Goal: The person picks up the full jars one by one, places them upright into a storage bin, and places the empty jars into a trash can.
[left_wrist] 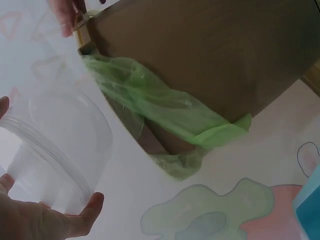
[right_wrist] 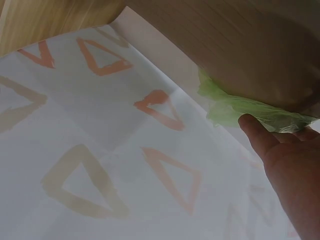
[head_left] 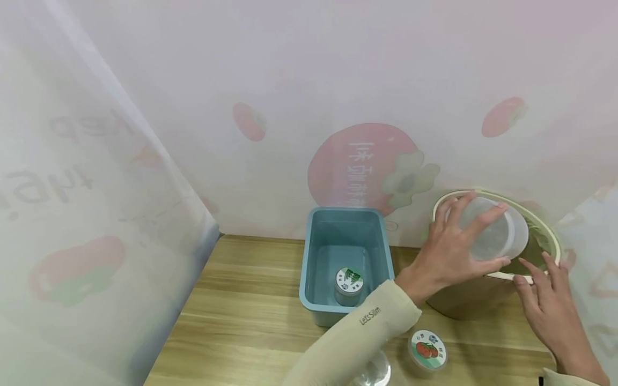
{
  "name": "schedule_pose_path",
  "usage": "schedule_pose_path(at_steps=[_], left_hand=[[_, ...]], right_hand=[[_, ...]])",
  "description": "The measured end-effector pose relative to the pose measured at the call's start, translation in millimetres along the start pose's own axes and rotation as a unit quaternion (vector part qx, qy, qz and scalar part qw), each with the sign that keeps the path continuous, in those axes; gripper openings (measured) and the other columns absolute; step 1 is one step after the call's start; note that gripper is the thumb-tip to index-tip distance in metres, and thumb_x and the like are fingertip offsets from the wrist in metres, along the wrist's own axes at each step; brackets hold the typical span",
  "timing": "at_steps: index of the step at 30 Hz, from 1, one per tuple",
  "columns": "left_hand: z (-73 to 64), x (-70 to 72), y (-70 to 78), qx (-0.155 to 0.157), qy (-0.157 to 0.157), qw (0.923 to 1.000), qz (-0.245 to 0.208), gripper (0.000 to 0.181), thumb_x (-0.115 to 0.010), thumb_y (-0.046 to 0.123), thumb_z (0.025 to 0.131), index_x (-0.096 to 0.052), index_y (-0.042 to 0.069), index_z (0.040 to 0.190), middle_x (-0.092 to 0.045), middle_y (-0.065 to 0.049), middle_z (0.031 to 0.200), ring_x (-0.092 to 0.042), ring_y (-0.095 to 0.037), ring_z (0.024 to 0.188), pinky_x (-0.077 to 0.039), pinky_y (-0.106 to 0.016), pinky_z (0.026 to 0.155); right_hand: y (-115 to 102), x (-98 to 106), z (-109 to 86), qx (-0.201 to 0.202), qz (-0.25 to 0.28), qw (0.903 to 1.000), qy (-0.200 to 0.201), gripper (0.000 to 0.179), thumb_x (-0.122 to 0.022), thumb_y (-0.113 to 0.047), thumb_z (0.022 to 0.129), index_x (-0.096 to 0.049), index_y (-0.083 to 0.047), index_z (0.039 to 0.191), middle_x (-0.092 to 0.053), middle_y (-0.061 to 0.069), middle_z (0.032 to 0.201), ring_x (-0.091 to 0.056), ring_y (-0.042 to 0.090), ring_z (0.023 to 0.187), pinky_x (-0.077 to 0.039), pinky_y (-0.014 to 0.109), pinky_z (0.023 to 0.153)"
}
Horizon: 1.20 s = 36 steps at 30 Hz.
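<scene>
My left hand (head_left: 449, 249) grips a clear round plastic tub (head_left: 519, 233) over the mouth of a brown trash bin (head_left: 470, 297). In the left wrist view the tub (left_wrist: 70, 145) has a ridged rim, with fingers spread around it. The bin has a cream rim and a green bag (left_wrist: 170, 105) folded over its edge. My right hand (head_left: 550, 300) holds the bin's near right rim, fingers over the edge and thumb outside. In the right wrist view that hand (right_wrist: 290, 160) is against the bag-covered edge.
A blue rectangular basin (head_left: 307, 268) holds a small lidded jar (head_left: 349, 281) with a green vegetable picture. On the wooden table (head_left: 232, 311), a jar with a tomato-picture lid (head_left: 428, 349) stands near a clear plastic piece (head_left: 379, 370), partly hidden by the left sleeve. Printed sheets (head_left: 270, 177) hang behind.
</scene>
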<state>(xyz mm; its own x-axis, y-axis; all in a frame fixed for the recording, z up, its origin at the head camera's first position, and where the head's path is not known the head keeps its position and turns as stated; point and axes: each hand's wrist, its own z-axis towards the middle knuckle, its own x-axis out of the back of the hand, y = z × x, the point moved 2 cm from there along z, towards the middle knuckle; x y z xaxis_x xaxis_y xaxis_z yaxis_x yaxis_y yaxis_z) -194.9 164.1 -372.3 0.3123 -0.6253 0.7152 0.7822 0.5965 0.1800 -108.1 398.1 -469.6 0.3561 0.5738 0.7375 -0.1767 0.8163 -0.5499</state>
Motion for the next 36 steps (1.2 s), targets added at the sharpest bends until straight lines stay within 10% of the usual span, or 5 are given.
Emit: schedule_pose_path(at_steps=[9,16,36], left_hand=[[12.2,-24.3,12.5,-0.012,-0.034,0.9993,-0.004,0.097,-0.076,0.073,0.089,-0.036,0.038,0.169,-0.017,-0.011,0.178,-0.025,-0.031,0.164,-0.043,-0.038,0.121],[16.9,-36.1,9.8,-0.002,-0.064,0.9951,0.075,0.098,-0.069,0.078,0.090,-0.028,0.043,0.172,0.004,-0.016,0.181,-0.029,-0.034,0.160,-0.053,-0.030,0.101],[21.5,-68.0,-2.3,0.079,-0.252,0.9608,0.084,0.093,-0.060,0.081,0.095,-0.009,0.060,0.170,0.012,0.007,0.184,-0.021,-0.023,0.167,-0.047,-0.039,0.118]], right_hand=[[-1,1,-2.9,-0.002,0.004,1.0000,0.003,0.053,-0.044,-0.021,0.118,-0.040,0.014,0.158,-0.003,0.034,0.178,0.009,0.060,0.164,0.004,0.086,0.120],[-4,-3,-3.1,-0.003,0.007,1.0000,0.002,0.052,-0.044,-0.022,0.118,-0.043,0.012,0.158,-0.004,0.034,0.179,0.006,0.060,0.164,-0.001,0.088,0.119],[-2,-5,-4.3,0.006,0.017,0.9997,0.019,0.048,-0.046,-0.022,0.117,-0.050,0.009,0.153,-0.010,0.034,0.178,0.006,0.059,0.164,0.001,0.083,0.124]])
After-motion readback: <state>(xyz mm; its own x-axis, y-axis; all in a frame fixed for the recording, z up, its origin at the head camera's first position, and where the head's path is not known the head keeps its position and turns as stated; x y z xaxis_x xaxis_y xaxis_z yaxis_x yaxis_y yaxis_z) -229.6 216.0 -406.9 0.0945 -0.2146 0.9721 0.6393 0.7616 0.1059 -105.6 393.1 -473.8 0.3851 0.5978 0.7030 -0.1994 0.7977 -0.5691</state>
